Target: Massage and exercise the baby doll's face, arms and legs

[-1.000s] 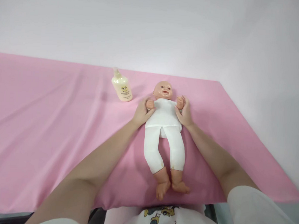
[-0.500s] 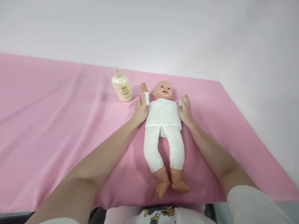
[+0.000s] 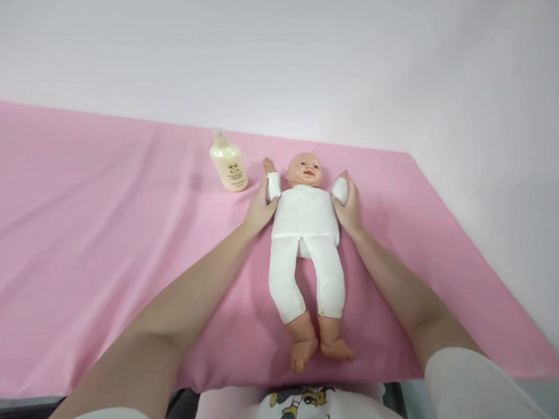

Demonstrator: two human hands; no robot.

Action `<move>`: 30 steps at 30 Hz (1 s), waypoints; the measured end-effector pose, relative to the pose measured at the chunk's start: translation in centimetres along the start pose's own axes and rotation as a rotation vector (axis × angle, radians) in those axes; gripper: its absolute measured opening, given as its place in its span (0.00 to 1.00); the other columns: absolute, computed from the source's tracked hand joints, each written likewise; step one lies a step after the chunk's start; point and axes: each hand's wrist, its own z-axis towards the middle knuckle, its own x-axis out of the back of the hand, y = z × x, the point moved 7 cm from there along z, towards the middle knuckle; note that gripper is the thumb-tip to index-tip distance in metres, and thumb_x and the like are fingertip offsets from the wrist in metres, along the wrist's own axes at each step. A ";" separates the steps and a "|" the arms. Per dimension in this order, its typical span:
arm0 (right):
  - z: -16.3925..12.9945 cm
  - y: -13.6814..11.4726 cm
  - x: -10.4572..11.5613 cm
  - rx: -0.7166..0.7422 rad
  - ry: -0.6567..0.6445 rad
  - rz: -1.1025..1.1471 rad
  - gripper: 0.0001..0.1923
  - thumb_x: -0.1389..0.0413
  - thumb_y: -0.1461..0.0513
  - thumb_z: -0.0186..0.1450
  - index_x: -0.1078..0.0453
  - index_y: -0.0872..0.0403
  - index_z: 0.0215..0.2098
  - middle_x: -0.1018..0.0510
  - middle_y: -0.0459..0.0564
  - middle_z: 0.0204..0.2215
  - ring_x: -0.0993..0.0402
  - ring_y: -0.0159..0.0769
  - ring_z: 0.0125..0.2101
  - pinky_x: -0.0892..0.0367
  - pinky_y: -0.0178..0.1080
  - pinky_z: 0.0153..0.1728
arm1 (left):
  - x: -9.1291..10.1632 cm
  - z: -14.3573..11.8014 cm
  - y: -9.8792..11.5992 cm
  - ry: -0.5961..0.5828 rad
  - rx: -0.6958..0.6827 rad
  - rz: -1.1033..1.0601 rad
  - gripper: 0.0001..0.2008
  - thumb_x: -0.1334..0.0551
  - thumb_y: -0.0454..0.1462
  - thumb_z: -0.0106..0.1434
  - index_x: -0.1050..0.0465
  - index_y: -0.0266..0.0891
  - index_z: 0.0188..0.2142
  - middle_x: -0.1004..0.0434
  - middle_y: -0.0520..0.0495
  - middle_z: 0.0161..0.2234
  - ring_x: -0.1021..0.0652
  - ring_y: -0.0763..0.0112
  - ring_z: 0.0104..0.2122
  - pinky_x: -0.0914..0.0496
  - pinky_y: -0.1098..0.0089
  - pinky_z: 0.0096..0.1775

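A baby doll (image 3: 306,212) with a white cloth body lies on its back, head away from me and feet toward me. Its arms are raised beside its head. My left hand (image 3: 261,206) is closed round the doll's arm on the left, thumb on the inner side and fingers along the outer side. On the right, my right hand (image 3: 349,208) holds the other arm the same way, its fingers partly hidden behind the white sleeve. The doll's small hands stick out beyond my grip.
A pump bottle (image 3: 230,167) of pale yellow liquid stands left of the doll, close to my left hand. Pink cloth (image 3: 95,237) with folds covers the table. Behind its far edge rises a white wall (image 3: 287,60).
Both my hands have turned from lying over the doll's arms to wrapping round them from the outer sides. More of the white sleeves shows. The doll's body and the bottle stay in place.
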 end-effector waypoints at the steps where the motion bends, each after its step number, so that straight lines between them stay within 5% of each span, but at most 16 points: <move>1: -0.1 -0.5 0.3 0.034 0.044 0.023 0.41 0.45 0.56 0.68 0.54 0.50 0.75 0.44 0.62 0.74 0.48 0.49 0.75 0.49 0.59 0.75 | 0.1 -0.1 0.5 0.022 -0.046 -0.033 0.39 0.35 0.47 0.67 0.44 0.42 0.73 0.30 0.34 0.68 0.27 0.43 0.66 0.33 0.44 0.67; 6: -0.9 -2.4 0.8 0.193 0.173 0.088 0.42 0.40 0.56 0.66 0.53 0.49 0.73 0.37 0.65 0.68 0.28 0.49 0.62 0.30 0.55 0.63 | 0.7 -1.0 3.4 0.077 -0.290 -0.068 0.33 0.32 0.48 0.63 0.34 0.40 0.63 0.23 0.34 0.59 0.23 0.47 0.61 0.29 0.47 0.64; 11: -1.6 -5.0 -0.2 0.344 -0.017 -0.038 0.19 0.40 0.56 0.65 0.29 0.49 0.54 0.19 0.56 0.48 0.22 0.50 0.50 0.28 0.56 0.59 | -0.3 -1.9 5.7 -0.137 -0.406 0.029 0.14 0.30 0.46 0.58 0.24 0.44 0.41 0.16 0.44 0.42 0.17 0.53 0.47 0.24 0.51 0.57; 16: -1.6 -5.1 -0.6 0.155 -0.176 -0.077 0.16 0.39 0.54 0.65 0.26 0.48 0.50 0.18 0.56 0.49 0.24 0.52 0.53 0.32 0.56 0.63 | -0.5 -1.8 5.3 -0.133 -0.264 -0.018 0.14 0.28 0.45 0.57 0.23 0.44 0.40 0.16 0.43 0.43 0.18 0.52 0.49 0.26 0.51 0.60; 20: -1.0 -3.5 0.3 -0.013 -0.027 0.093 0.27 0.40 0.51 0.65 0.33 0.51 0.60 0.21 0.59 0.56 0.24 0.50 0.57 0.32 0.55 0.65 | 0.4 -1.1 3.5 0.067 -0.122 -0.211 0.20 0.27 0.45 0.58 0.26 0.41 0.47 0.18 0.42 0.46 0.18 0.53 0.50 0.25 0.52 0.59; 24: 0.1 -0.8 2.1 -0.147 0.192 0.165 0.36 0.45 0.50 0.68 0.44 0.55 0.69 0.29 0.64 0.65 0.30 0.48 0.66 0.36 0.53 0.69 | 1.8 -0.3 0.8 0.294 0.122 -0.437 0.18 0.36 0.44 0.71 0.33 0.40 0.55 0.20 0.37 0.55 0.19 0.56 0.55 0.24 0.57 0.59; 30: 1.0 2.5 5.3 -0.304 0.370 0.200 0.37 0.50 0.54 0.69 0.51 0.59 0.72 0.42 0.67 0.73 0.46 0.44 0.75 0.46 0.54 0.74 | 3.3 0.2 -0.3 0.425 0.255 -0.552 0.25 0.50 0.41 0.81 0.52 0.33 0.71 0.41 0.33 0.74 0.34 0.61 0.71 0.34 0.65 0.69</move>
